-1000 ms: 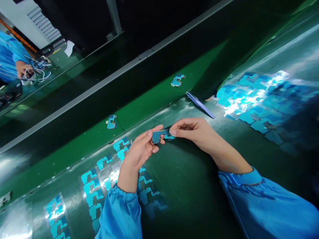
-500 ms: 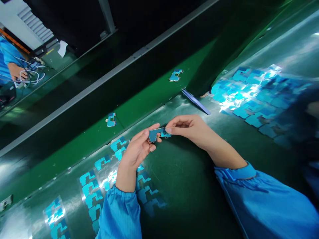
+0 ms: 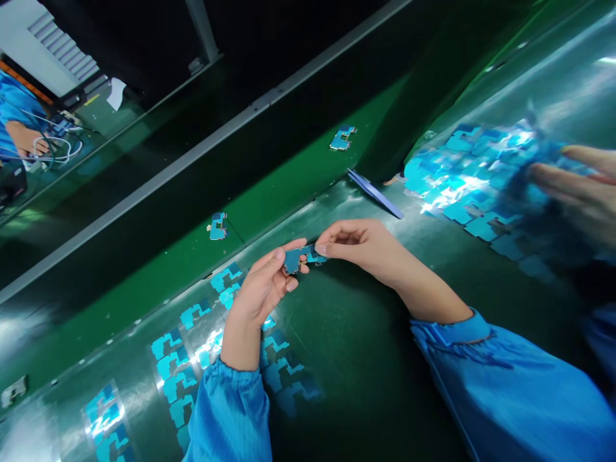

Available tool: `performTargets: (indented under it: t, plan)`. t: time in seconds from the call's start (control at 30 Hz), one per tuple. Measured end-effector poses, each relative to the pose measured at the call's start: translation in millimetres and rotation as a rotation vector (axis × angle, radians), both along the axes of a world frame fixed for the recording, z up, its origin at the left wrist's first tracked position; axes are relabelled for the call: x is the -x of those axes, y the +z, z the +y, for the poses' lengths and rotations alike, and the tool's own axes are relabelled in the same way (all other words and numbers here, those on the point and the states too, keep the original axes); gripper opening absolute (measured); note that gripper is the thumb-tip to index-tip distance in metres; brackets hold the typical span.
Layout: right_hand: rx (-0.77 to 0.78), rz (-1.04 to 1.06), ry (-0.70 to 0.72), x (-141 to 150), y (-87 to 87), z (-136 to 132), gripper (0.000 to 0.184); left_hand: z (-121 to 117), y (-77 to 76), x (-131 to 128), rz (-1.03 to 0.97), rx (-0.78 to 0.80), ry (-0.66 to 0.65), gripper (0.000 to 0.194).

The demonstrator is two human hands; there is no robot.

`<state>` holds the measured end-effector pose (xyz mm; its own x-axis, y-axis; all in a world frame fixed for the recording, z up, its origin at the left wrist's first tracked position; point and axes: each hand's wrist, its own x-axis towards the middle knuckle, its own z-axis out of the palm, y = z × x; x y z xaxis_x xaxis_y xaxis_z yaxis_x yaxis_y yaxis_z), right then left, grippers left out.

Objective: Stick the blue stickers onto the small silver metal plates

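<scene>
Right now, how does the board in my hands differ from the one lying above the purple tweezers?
The held board is in your left hand, with your right hand pinching one end; the loose board lies on the green strip, no hand on it. Both hands partly cover the held board, while the loose board is fully in view. The held board looks darker, the loose board brighter blue. Both have a notched outline.

From the middle board (image 3: 292, 260), a second board (image 3: 215, 233) is at ten o'clock, a third board (image 3: 339, 142) at one. Tweezers (image 3: 376, 194) lie at two, piled sheets (image 3: 466, 167) beyond them, sheet rows (image 3: 173, 367) at eight.
</scene>
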<state>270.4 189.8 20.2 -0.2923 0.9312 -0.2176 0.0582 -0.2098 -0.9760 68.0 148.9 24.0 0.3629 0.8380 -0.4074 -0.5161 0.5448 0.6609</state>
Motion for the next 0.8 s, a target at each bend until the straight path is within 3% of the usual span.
performTargets:
  t: [0.8]
  plan:
    - [-0.053, 0.035, 0.017, 5.5, -6.3, 0.0, 0.018, -0.4, -2.1, 0.1, 0.003, -0.015, 0.03, 0.035]
